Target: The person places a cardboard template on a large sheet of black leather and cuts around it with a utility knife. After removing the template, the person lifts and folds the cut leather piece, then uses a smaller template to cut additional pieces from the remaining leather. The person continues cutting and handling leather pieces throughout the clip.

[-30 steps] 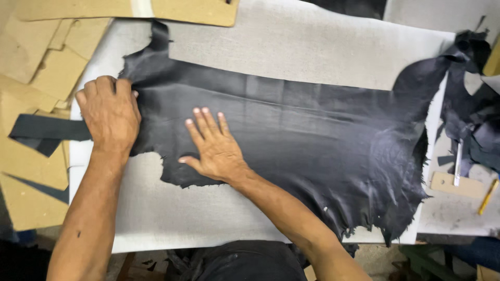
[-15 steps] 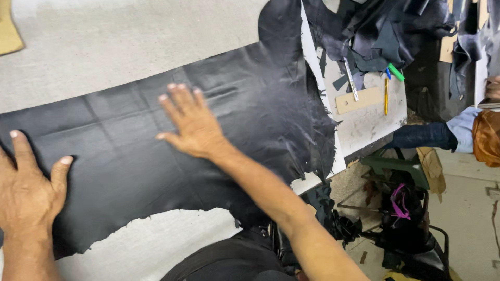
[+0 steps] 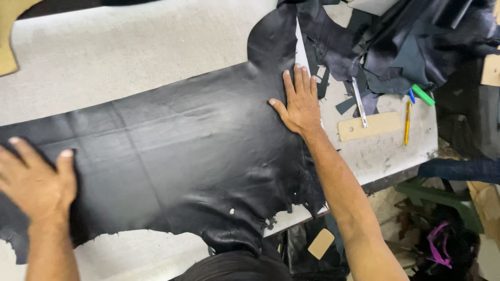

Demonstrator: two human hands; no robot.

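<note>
Flat on grey table (image 3: 156, 47), black hide (image 3: 198, 140), both hands pressing

Work table (image 3: 156, 57) carried pale grey cutting sheet. Large black leather hide (image 3: 182, 151) lay flat across it, lower edge hanging over table front. At right end lay heap of dark leather scraps (image 3: 411, 47), tan rectangular template (image 3: 370, 126), metal ruler (image 3: 359, 102), yellow pen (image 3: 407, 123), green marker (image 3: 423, 94). Tan cardboard pattern (image 3: 8, 47) sat at far left.
</note>
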